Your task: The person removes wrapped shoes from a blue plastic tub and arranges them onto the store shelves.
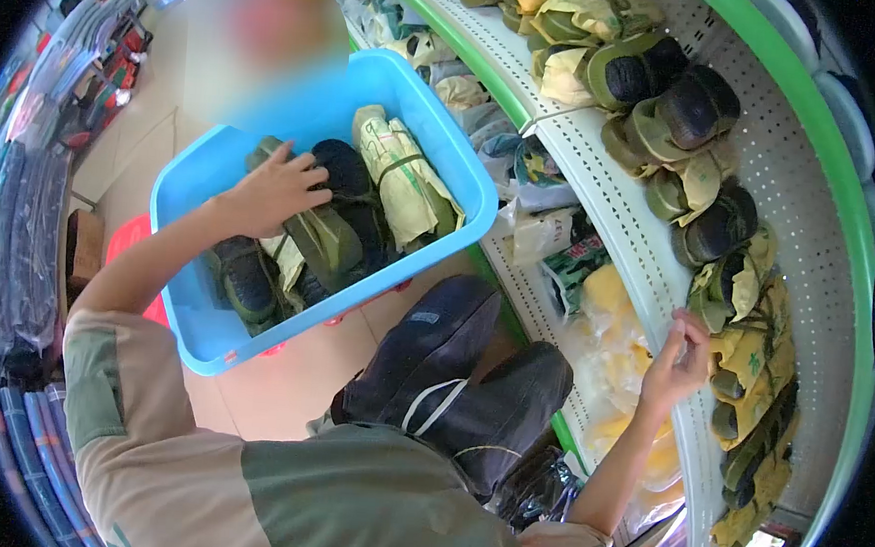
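A light-blue plastic bin (329, 322) stands before me, holding several pairs of olive-green shoes with dark soles. My left hand (287, 189) reaches into it, its fingers curled over an olive-green shoe (324, 242); the far side of the grip is hidden. Beside that shoe lie a dark-soled shoe (342, 167) and a paper-wrapped pair (403, 181) tied with a band. My right hand (681, 361) is raised at the front edge of the white perforated shelf (602, 198). Its fingers are partly bent and apart, with nothing visible in them, close to paper-wrapped shoes (743, 362).
Bundled shoes (703, 109) line the upper shelf along its curve. Plastic-bagged goods (615, 324) fill the shelf below. Something red (129, 240) sits under the bin. Packed clothing (28, 248) is stacked at left. A blurred shape (266, 42) is beyond the bin.
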The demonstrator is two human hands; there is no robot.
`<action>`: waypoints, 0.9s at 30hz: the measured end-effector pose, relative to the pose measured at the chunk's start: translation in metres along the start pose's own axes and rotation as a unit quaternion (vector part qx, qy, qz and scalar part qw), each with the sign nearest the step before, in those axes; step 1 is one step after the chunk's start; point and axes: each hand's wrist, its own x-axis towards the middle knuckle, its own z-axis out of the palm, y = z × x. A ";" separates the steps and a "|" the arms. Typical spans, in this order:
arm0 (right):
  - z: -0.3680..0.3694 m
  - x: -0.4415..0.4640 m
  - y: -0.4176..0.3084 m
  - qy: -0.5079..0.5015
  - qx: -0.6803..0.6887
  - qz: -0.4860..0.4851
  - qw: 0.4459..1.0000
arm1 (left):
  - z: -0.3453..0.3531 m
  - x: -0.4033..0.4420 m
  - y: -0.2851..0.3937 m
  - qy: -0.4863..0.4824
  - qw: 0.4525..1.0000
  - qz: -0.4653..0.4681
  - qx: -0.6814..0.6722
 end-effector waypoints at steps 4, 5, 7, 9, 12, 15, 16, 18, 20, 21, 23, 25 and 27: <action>-0.006 -0.002 -0.018 -0.024 0.104 0.076 0.991 | -0.053 -0.031 0.002 0.173 0.983 -0.058 0.032; -0.003 0.001 -0.029 -0.068 0.136 0.104 0.983 | -0.068 -0.034 0.004 0.230 0.970 -0.060 0.052; 0.009 0.008 -0.057 -0.142 0.191 0.158 0.958 | -0.094 -0.032 0.012 0.333 0.940 -0.022 0.074; 0.031 0.014 -0.080 -0.248 0.353 0.197 0.880 | -0.117 -0.017 0.029 0.441 0.893 0.035 0.084; 0.064 0.008 -0.109 -0.377 0.552 0.227 0.708 | -0.138 0.025 0.069 0.553 0.821 0.120 0.073; 0.066 -0.009 -0.128 -0.335 0.569 0.274 0.700 | -0.153 0.058 0.110 0.566 0.799 0.195 0.056; 0.064 -0.013 -0.129 -0.308 0.554 0.280 0.720 | -0.159 0.066 0.124 0.548 0.812 0.198 0.036; 0.051 -0.008 -0.137 -0.250 0.533 0.302 0.750 | -0.169 0.072 0.136 0.526 0.827 0.197 -0.006; 0.031 0.001 -0.129 -0.175 0.511 0.326 0.775 | -0.174 0.071 0.134 0.535 0.820 0.200 -0.035; 0.024 0.006 -0.118 -0.146 0.495 0.309 0.799 | -0.171 0.069 0.130 0.543 0.812 0.205 -0.060; 0.007 0.019 -0.098 -0.039 0.444 0.317 0.837 | -0.160 0.061 0.119 0.554 0.798 0.209 -0.108; 0.001 0.045 -0.074 0.041 0.360 0.310 0.879 | -0.149 0.049 0.104 0.533 0.818 0.182 -0.119; -0.001 0.083 -0.057 0.034 0.312 0.265 0.912 | -0.136 0.037 0.091 0.505 0.840 0.139 -0.141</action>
